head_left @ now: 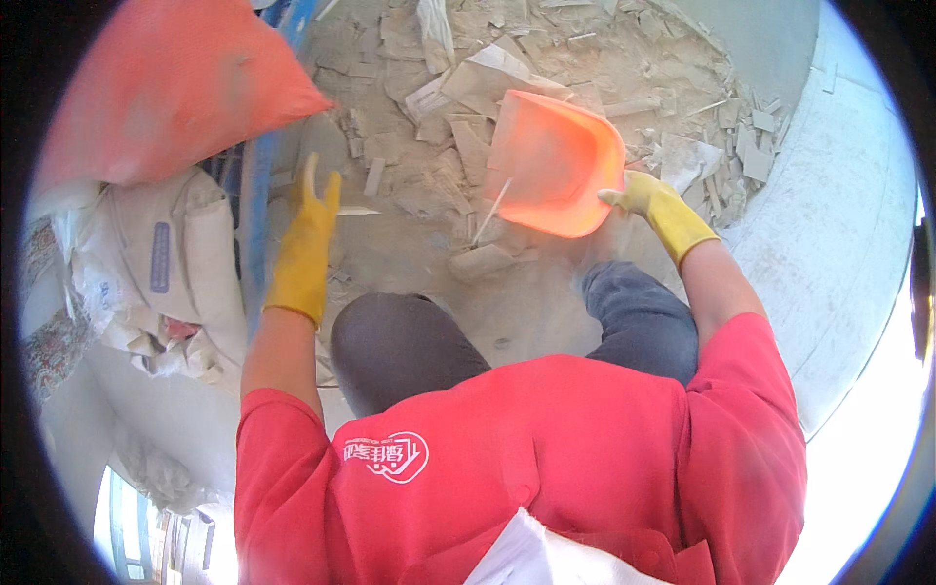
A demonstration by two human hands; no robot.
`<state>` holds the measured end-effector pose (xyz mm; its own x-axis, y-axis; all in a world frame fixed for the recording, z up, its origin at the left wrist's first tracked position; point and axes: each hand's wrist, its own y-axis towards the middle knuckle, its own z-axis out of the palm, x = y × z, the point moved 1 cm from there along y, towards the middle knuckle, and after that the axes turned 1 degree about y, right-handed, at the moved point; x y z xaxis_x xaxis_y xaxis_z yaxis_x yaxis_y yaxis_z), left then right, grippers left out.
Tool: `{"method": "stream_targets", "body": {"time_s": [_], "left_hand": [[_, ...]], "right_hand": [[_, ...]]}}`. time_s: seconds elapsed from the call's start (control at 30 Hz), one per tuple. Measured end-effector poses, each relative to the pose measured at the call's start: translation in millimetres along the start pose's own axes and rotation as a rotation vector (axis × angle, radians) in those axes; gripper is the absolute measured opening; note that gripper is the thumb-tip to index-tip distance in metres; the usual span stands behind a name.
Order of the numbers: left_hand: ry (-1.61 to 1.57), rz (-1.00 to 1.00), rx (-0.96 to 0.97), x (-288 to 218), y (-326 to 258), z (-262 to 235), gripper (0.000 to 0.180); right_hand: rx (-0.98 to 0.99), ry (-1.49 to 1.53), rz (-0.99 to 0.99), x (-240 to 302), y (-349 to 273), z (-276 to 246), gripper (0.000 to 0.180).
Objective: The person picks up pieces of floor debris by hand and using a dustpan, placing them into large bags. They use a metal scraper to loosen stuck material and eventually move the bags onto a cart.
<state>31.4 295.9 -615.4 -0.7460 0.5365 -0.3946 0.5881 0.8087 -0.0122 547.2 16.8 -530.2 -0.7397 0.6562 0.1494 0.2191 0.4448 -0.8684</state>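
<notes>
My right hand [659, 203], in a yellow rubber glove, grips the near right edge of an orange dustpan [575, 175]. The pan is tilted over a heap of broken board pieces and dust [409, 156], and a thin pale strip [493, 210] lies across its left edge. My left hand [310, 229], also gloved in yellow, is raised beside the heap with its fingers spread and nothing in them.
A full red-orange sack [185, 88] stands at the upper left, above pale sacks [171, 253]. A blue metal bar [259, 185] runs beside them. To the right curves a pale panel or ledge [829, 234]. My knees [395, 341] are bent near the heap.
</notes>
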Motion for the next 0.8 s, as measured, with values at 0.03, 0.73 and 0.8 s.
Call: {"method": "stream_targets", "body": {"time_s": [0.03,0.73,0.8], "left_hand": [[-0.042,-0.128,-0.048,8,9,13,0.063],[0.027,-0.561,0.312,22,42,67,0.086],[-0.08,-0.524,0.253,-3,38,76,0.091]], "right_hand": [[0.016,0.122,-0.003,-8,-5,-5,0.051],[-0.127,0.065,0.405,-205,-30,-182,0.045],[-0.121,0.1,0.434,-192,-33,-184,0.045]]}}
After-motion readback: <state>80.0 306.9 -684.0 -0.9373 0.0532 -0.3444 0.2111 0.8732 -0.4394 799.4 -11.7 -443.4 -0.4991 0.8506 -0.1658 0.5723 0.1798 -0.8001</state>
